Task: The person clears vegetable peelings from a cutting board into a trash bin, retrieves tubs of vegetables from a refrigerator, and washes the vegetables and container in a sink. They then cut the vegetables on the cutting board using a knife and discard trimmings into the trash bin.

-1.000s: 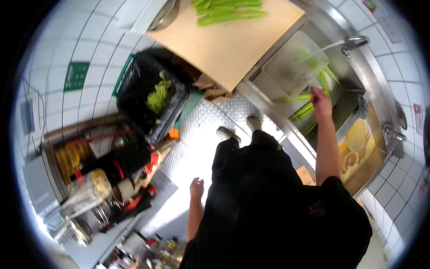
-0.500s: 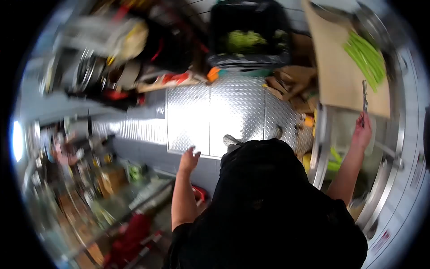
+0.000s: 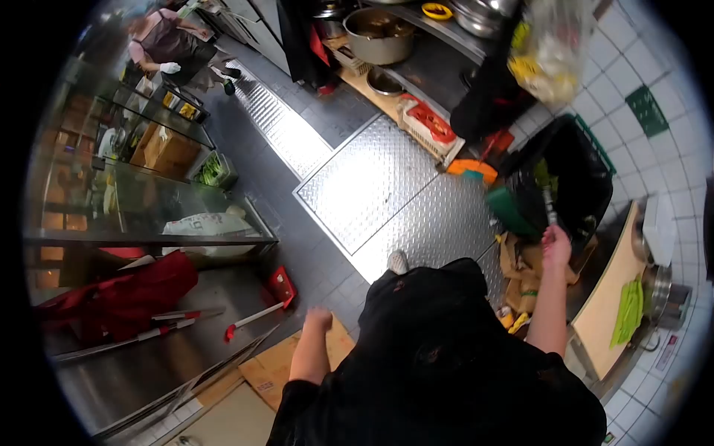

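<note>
My right hand (image 3: pixel 556 245) is closed around the handle of a knife (image 3: pixel 549 207), which points away from me toward the black-lined bin (image 3: pixel 591 167). Green leafy scraps (image 3: pixel 545 176) show in the bin near the blade. On the right, long green stalks (image 3: pixel 629 312) lie on a wooden board (image 3: pixel 601 320). Low on the left, my left hand (image 3: pixel 319 320) hangs over the floor beside a cardboard sheet (image 3: pixel 338 343); its fingers look curled, but blur hides whether anything is in them.
Metal plate flooring (image 3: pixel 401 186) stretches ahead. A shelf with a large pot (image 3: pixel 379 37) stands at the top. A co-worker (image 3: pixel 167 46) is at the upper left, beyond glass-sided counters. A red dustpan (image 3: pixel 280 288) is near my left hand. Brown paper bags (image 3: pixel 526 275) lie below the bin.
The view has swung left, bringing the co-worker and dustpan into sight. My right hand has moved with the knife from beside the board to the bin. My left hand's fingers look more curled.
</note>
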Demonstrator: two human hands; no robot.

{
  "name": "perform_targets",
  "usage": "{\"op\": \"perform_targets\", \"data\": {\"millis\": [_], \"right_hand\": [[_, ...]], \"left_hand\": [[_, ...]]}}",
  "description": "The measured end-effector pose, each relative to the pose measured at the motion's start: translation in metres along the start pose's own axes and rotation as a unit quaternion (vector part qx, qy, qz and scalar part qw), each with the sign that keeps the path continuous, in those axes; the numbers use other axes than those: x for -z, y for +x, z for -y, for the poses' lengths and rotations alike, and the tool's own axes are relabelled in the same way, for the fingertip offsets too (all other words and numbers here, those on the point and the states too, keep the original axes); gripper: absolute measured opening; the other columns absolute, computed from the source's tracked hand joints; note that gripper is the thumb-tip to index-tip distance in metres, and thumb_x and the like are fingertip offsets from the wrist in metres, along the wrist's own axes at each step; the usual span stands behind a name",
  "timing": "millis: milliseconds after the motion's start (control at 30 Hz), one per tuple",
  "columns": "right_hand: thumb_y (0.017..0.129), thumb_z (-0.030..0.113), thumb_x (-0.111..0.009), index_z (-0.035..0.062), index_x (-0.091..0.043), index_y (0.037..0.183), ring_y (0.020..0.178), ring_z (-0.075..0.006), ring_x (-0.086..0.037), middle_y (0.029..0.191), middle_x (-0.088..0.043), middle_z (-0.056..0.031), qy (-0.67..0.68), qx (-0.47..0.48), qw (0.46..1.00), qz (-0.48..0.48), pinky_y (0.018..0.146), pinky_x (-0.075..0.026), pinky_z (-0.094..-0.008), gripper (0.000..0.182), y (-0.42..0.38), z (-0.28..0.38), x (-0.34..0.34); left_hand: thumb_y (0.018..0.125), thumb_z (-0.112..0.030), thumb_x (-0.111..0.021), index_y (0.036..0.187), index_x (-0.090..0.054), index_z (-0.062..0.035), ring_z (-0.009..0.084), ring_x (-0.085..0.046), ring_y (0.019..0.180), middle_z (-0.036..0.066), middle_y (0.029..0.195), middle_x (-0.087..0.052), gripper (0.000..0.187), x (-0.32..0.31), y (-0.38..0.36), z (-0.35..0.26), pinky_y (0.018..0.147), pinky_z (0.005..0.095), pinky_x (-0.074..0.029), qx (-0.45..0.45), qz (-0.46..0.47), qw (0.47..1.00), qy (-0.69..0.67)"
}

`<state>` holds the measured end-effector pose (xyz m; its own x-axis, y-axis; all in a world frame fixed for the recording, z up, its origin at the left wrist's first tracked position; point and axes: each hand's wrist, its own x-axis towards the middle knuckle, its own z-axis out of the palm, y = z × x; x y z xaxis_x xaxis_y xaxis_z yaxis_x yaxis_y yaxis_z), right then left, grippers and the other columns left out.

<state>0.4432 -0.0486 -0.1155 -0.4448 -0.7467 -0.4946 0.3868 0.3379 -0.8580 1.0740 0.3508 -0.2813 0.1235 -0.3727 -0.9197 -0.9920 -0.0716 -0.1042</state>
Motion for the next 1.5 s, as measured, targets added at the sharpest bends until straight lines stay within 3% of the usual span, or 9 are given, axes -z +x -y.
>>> {"op": "perform_targets", "data": {"millis": [33, 67, 133, 233, 300, 400, 633, 1033, 1500], "right_hand": [[0.092, 0.011, -0.065, 0.0031, -0.068, 0.104, 0.069, -0.0127, -0.062, 0.084, -0.067, -0.0045, -0.018, -0.003, 1.0, 0.017, 0.058, -0.053, -0.0243, 0.014, -0.008, -0.005, -0.029], [0.093, 0.012, -0.066, 0.0034, -0.069, 0.105, 0.069, -0.0116, -0.063, 0.084, -0.068, -0.0036, -0.053, 0.008, 0.998, 0.04, 0.057, -0.052, -0.0236, 0.015, -0.016, -0.009, -0.058], [0.092, 0.012, -0.067, 0.0015, -0.069, 0.108, 0.07, -0.0106, -0.063, 0.086, -0.068, -0.0033, -0.132, 0.028, 0.988, 0.071, 0.058, -0.052, -0.0235, 0.019, -0.034, -0.012, -0.115], [0.092, 0.012, -0.068, -0.0018, -0.068, 0.112, 0.072, -0.0094, -0.063, 0.087, -0.068, -0.0038, -0.249, 0.074, 0.956, 0.137, 0.061, -0.052, -0.0239, 0.024, -0.047, -0.017, -0.19], [0.092, 0.012, -0.067, -0.0009, -0.069, 0.109, 0.071, -0.0088, -0.062, 0.085, -0.067, -0.0041, -0.284, 0.106, 0.934, 0.188, 0.061, -0.051, -0.0235, 0.021, -0.053, -0.019, -0.239], [0.088, 0.011, -0.07, 0.0024, -0.067, 0.111, 0.069, -0.0101, -0.061, 0.085, -0.067, -0.0041, -0.317, 0.184, 0.893, 0.262, 0.061, -0.051, -0.024, 0.024, -0.047, -0.022, -0.309], [0.083, 0.008, -0.077, 0.0013, -0.061, 0.117, 0.083, -0.0118, -0.065, 0.1, -0.07, -0.0073, -0.288, 0.303, 0.818, 0.396, 0.072, -0.054, -0.0278, 0.038, 0.002, -0.046, -0.459], [0.095, 0.009, -0.065, 0.0032, -0.059, 0.123, 0.093, -0.0107, -0.063, 0.102, -0.065, -0.0015, -0.161, 0.05, 0.816, 0.552, 0.082, -0.051, -0.0264, 0.03, 0.086, -0.054, -0.655], [0.1, 0.016, -0.046, 0.0012, -0.06, 0.115, 0.071, -0.007, -0.053, 0.086, -0.058, -0.0014, -0.275, 0.036, 0.706, 0.652, 0.056, -0.047, -0.0235, 0.025, -0.014, -0.076, -0.8]], "left_hand": [[0.084, -0.033, -0.073, 0.126, -0.065, -0.0031, 0.0398, -0.059, 0.122, 0.022, 0.129, -0.063, 0.053, 0.001, -0.021, -0.01, 0.104, 0.0475, -0.046, -0.019, 0.04, 0.942, -0.333], [0.088, -0.033, -0.068, 0.119, -0.066, 0.0022, 0.039, -0.066, 0.108, 0.025, 0.111, -0.069, 0.047, -0.026, -0.033, -0.023, 0.094, 0.0453, -0.052, 0.018, -0.191, 0.901, -0.39], [0.09, -0.037, -0.064, 0.113, -0.067, 0.0032, 0.0345, -0.071, 0.09, 0.023, 0.092, -0.071, 0.047, -0.075, -0.016, -0.031, 0.08, 0.042, -0.056, 0.16, -0.067, 0.612, -0.772], [0.091, -0.037, -0.063, 0.108, -0.068, 0.0029, 0.0268, -0.07, 0.076, 0.017, 0.084, -0.07, 0.043, -0.123, -0.007, -0.038, 0.069, 0.0388, -0.055, 0.165, -0.142, 0.783, -0.583], [0.089, -0.034, -0.064, 0.106, -0.068, 0.0024, 0.0258, -0.071, 0.077, 0.017, 0.086, -0.071, 0.041, -0.123, -0.003, -0.052, 0.07, 0.0391, -0.055, 0.277, -0.075, 0.762, -0.581], [0.087, -0.035, -0.065, 0.106, -0.069, 0.0033, 0.0353, -0.071, 0.093, 0.022, 0.097, -0.073, 0.042, -0.045, -0.028, -0.059, 0.08, 0.0432, -0.055, 0.181, -0.008, 0.708, -0.683], [0.089, -0.026, -0.066, 0.119, -0.065, 0.0023, 0.0261, -0.071, 0.077, 0.021, 0.094, -0.073, 0.041, 0.059, 0.048, -0.058, 0.072, 0.0378, -0.056, 0.221, -0.202, 0.709, -0.638], [0.09, -0.025, -0.067, 0.116, -0.065, 0.0031, 0.0307, -0.072, 0.088, 0.021, 0.098, -0.073, 0.039, 0.277, 0.011, -0.077, 0.08, 0.039, -0.056, 0.254, -0.251, 0.611, -0.706], [0.086, -0.049, -0.063, 0.119, -0.068, -0.0067, 0.0381, -0.066, 0.108, 0.02, 0.115, -0.07, 0.055, 0.142, 0.038, -0.219, 0.096, 0.0447, -0.052, 0.248, 0.009, 0.738, -0.628]]}}
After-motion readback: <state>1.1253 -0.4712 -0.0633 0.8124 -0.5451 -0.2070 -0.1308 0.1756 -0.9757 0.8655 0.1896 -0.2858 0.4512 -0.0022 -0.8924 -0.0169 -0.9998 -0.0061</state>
